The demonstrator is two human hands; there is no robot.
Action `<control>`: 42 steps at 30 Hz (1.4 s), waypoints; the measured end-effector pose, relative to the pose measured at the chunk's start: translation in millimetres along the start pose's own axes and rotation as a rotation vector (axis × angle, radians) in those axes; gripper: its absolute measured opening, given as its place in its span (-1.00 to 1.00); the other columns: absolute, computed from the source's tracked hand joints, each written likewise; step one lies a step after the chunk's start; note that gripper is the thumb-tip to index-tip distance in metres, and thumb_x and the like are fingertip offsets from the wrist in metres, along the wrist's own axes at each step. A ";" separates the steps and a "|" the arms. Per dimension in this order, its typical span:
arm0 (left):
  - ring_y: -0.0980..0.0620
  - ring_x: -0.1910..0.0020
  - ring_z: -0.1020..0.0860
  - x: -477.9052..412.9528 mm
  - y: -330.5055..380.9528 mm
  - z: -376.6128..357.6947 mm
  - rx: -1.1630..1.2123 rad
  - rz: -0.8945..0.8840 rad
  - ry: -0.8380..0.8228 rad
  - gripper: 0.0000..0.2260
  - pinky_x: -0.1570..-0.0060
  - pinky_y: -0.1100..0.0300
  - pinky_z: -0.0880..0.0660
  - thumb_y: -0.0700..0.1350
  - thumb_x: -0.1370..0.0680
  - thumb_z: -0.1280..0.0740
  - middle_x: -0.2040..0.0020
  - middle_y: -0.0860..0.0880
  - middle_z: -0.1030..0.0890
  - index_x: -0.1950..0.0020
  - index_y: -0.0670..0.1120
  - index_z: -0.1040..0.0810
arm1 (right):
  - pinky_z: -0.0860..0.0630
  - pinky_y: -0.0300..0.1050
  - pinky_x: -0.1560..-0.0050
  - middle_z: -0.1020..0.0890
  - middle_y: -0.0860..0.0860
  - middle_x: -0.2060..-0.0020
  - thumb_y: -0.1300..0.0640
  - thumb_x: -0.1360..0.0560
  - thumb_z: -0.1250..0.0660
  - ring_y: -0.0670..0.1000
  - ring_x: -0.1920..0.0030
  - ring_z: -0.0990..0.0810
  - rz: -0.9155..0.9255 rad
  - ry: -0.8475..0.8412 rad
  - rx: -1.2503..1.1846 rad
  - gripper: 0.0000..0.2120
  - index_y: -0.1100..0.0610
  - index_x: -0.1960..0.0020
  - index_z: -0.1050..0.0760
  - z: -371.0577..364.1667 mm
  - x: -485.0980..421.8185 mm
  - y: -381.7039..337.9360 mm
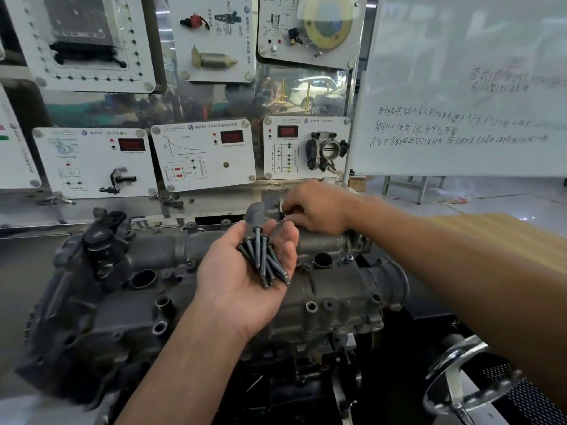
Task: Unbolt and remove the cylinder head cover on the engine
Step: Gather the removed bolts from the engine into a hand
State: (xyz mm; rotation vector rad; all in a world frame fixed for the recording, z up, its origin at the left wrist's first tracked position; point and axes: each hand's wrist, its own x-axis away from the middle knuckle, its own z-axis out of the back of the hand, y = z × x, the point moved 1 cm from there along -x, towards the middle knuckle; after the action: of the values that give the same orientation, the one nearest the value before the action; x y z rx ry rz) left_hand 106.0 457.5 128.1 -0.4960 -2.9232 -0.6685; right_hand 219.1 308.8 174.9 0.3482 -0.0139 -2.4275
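Right hand (pixel 316 210) pinches a far bolt (pixel 281 223) at the back edge of the cylinder head cover (pixel 337 289); left hand (pixel 228 280), palm open, cradles loose bolts (pixel 264 260). I should lift it straight, keeping that palm level.

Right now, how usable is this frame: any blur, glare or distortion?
Head view: bolts in the left hand are sharp; the right hand is slightly soft; the whiteboard is washed out, its writing smeared; wide-angle distortion bends the frame edges.
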 end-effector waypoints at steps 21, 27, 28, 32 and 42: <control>-0.02 0.24 -0.67 -7.0 6.8 6.2 0.005 0.013 -0.086 -0.62 0.25 0.25 -0.58 0.11 -0.66 -0.13 0.06 -0.15 -0.67 -0.04 -0.15 -0.58 | -0.28 -0.12 0.36 -0.36 0.03 0.52 -0.17 -0.49 -0.40 0.04 0.42 -0.32 -0.175 -0.191 -0.032 -0.48 0.14 0.46 -0.38 17.8 -24.4 1.4; -0.03 0.24 -0.68 -5.5 6.5 5.4 -0.007 -0.002 -0.062 -0.60 0.25 0.26 -0.57 0.11 -0.66 -0.13 0.05 -0.16 -0.67 -0.02 -0.17 -0.59 | -0.49 -0.10 0.08 -0.63 -0.02 0.31 0.07 -0.54 -0.40 -0.05 0.28 -0.53 -0.101 -0.190 0.000 -0.80 0.14 0.20 -0.62 30.9 -24.5 -5.6; -0.03 0.23 -0.68 -4.8 6.5 5.3 -0.005 -0.002 -0.056 -0.61 0.24 0.26 -0.57 0.11 -0.66 -0.13 0.05 -0.15 -0.67 -0.03 -0.16 -0.59 | -0.53 -0.07 -0.03 -0.68 0.00 0.20 0.06 -0.56 -0.38 -0.02 0.18 -0.60 -0.102 -0.170 -0.010 -0.81 0.18 0.09 -0.66 39.1 -23.6 -4.4; -0.09 0.18 -0.70 -4.8 5.7 4.7 0.002 -0.026 -0.027 -0.62 0.19 0.19 -0.61 0.11 -0.66 -0.14 0.07 -0.16 -0.68 -0.09 -0.16 -0.58 | -0.52 -0.10 0.15 -0.65 0.01 0.27 0.01 -0.62 -0.27 -0.04 0.29 -0.59 -0.053 0.007 -0.047 -0.71 0.19 0.09 -0.63 90.9 -10.9 -8.3; -0.05 0.07 -0.67 -9.1 -4.6 -3.8 0.045 0.005 -0.060 -0.71 0.32 0.20 -0.64 -0.04 -0.68 -0.15 -0.07 -0.14 -0.68 -0.21 -0.12 -0.60 | -0.54 -0.21 0.10 -0.69 -0.05 0.14 -0.07 -0.58 -0.31 -0.10 0.16 -0.61 0.124 -0.189 0.030 -0.72 0.11 -0.02 -0.67 62.0 1.4 -70.6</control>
State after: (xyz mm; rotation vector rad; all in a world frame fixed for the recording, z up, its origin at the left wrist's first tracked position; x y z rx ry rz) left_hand 113.1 449.2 128.1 -0.5281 -2.9847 -0.5955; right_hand 158.1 357.4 227.2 0.1258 -0.1509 -2.3301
